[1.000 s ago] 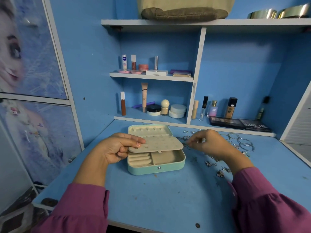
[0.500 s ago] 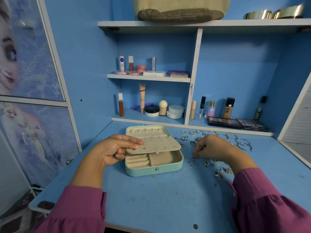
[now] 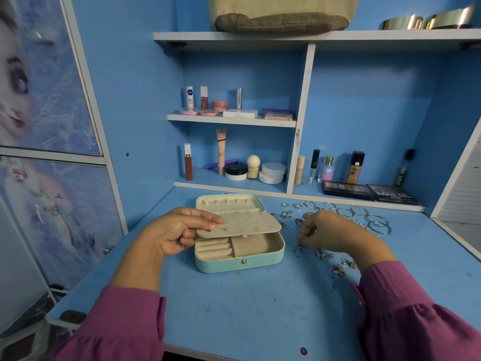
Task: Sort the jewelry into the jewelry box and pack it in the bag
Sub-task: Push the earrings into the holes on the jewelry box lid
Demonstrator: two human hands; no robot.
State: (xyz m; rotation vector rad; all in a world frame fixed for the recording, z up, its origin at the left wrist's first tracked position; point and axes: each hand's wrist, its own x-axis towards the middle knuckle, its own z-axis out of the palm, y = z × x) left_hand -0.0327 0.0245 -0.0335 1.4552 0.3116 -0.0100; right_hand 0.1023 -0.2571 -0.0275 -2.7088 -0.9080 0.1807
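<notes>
Two hands are at work over the mint jewelry box [image 3: 238,264], which sits open on the blue desk [image 3: 234,313] with its lid laid back toward the shelves. Compared with a second ago, my right hand [image 3: 335,234] has left the box's right edge and dropped lower and further right, down among the scattered jewelry; half a second ago it was already close to where it is now. I read that as going for the next small piece, so sorting has barely started: the ring rolls and the square compartment look bare.

My left hand [image 3: 179,231] has not shifted. Its thumb lies on top of the perforated earring flap [image 3: 242,224] and its fingers curl under the flap's left edge, holding it part-raised over the compartments.

The right hand is knuckles-up, fingers curled tight toward the desk just right of the box. Whether they already pinch an earring I cannot tell; the fingertips are hidden. Butterfly earrings [image 3: 338,269] lie near the wrist, hoop bangles [image 3: 374,221] and rings [image 3: 291,205] further back, a chain [image 3: 282,214] just beside the lid. The canvas bag [image 3: 283,14] waits on the top shelf.
</notes>
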